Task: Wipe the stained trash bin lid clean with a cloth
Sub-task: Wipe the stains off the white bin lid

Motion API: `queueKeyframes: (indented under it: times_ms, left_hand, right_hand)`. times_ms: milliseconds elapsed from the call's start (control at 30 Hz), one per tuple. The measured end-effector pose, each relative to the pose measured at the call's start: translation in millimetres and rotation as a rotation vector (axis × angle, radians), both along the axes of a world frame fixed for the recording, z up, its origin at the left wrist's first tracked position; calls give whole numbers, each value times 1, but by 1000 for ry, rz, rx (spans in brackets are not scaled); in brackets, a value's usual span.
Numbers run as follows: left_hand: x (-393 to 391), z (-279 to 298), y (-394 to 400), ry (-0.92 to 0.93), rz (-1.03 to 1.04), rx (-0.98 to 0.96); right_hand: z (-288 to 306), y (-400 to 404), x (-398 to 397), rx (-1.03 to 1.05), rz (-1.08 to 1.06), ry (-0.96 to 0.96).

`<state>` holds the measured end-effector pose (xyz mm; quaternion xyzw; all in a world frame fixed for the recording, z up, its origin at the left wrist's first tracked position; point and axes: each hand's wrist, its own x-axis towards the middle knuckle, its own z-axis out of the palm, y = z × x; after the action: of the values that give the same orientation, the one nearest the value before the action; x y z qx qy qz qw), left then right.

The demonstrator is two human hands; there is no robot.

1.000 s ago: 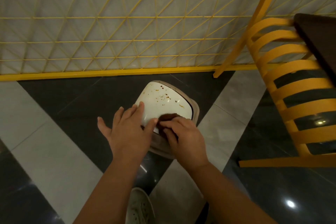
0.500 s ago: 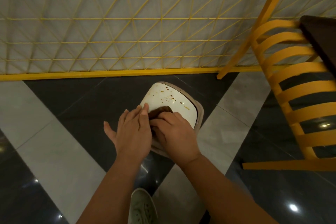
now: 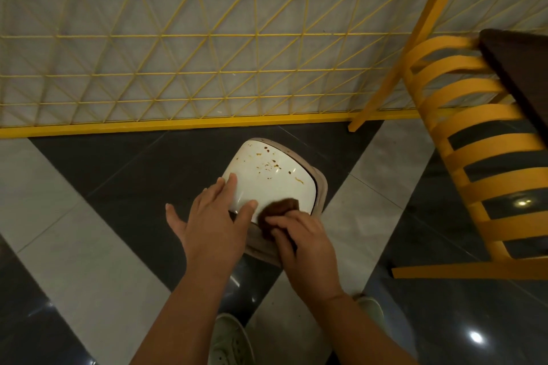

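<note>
A white trash bin lid (image 3: 267, 175) with brown and yellow specks on its far half sits on a beige bin (image 3: 321, 192) on the floor. My left hand (image 3: 213, 222) lies flat on the lid's near left edge, fingers spread, steadying it. My right hand (image 3: 302, 240) grips a dark brown cloth (image 3: 278, 209) and presses it on the lid's near right part. The near edge of the lid is hidden under both hands.
A yellow slatted chair (image 3: 474, 151) stands close on the right beside a dark table edge (image 3: 522, 68). A yellow wire fence (image 3: 178, 68) with a yellow base rail runs behind the bin. My white shoes (image 3: 231, 341) stand on the glossy tiled floor below.
My right hand has slid the cloth from the lid's middle toward its near right side. My left hand has shifted slightly, its fingers now spread on the lid's left edge.
</note>
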<state>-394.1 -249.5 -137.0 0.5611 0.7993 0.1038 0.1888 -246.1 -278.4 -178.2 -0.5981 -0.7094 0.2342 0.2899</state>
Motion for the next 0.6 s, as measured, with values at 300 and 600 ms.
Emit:
queueKeyframes:
  times_ms: [300,600]
  left_hand:
    - [-1,-3,1,-10,11,-5]
    - [0,-3,2,-8,7,10]
  right_hand:
    - [-11,49,20,-187,-384,75]
    - [-18,13,29,-241,-223,77]
